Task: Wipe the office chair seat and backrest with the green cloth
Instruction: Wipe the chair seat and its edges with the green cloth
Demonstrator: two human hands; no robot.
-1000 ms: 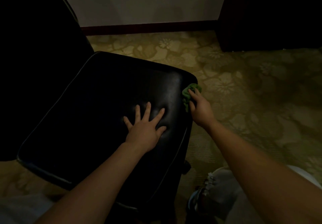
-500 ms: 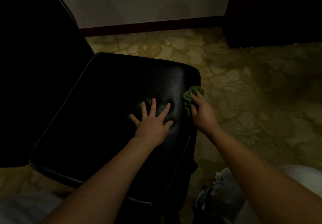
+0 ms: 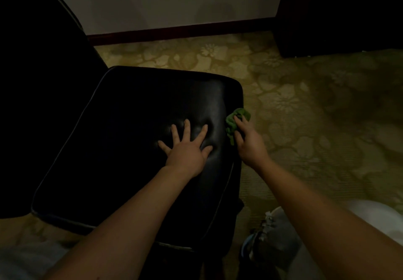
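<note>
The black leather chair seat (image 3: pixel 122 140) fills the centre-left, with its dark backrest (image 3: pixel 39 79) rising at the left. My left hand (image 3: pixel 187 149) lies flat on the seat near its right side, fingers spread. My right hand (image 3: pixel 248 142) holds the bunched green cloth (image 3: pixel 234 121) against the seat's right edge, fingers curled over it. Part of the cloth is hidden under my fingers.
Patterned yellow-green carpet (image 3: pixel 305 109) spreads to the right and behind the chair. A white wall with a dark red skirting board (image 3: pixel 181 32) runs along the back. Dark furniture (image 3: pixel 340 13) stands at the top right. My shoe (image 3: pixel 261 238) is on the floor below the seat's right corner.
The seat and both hands sit slightly further right in view than before. My right hand with the cloth stays at the seat's right edge; my left hand stays flat.
</note>
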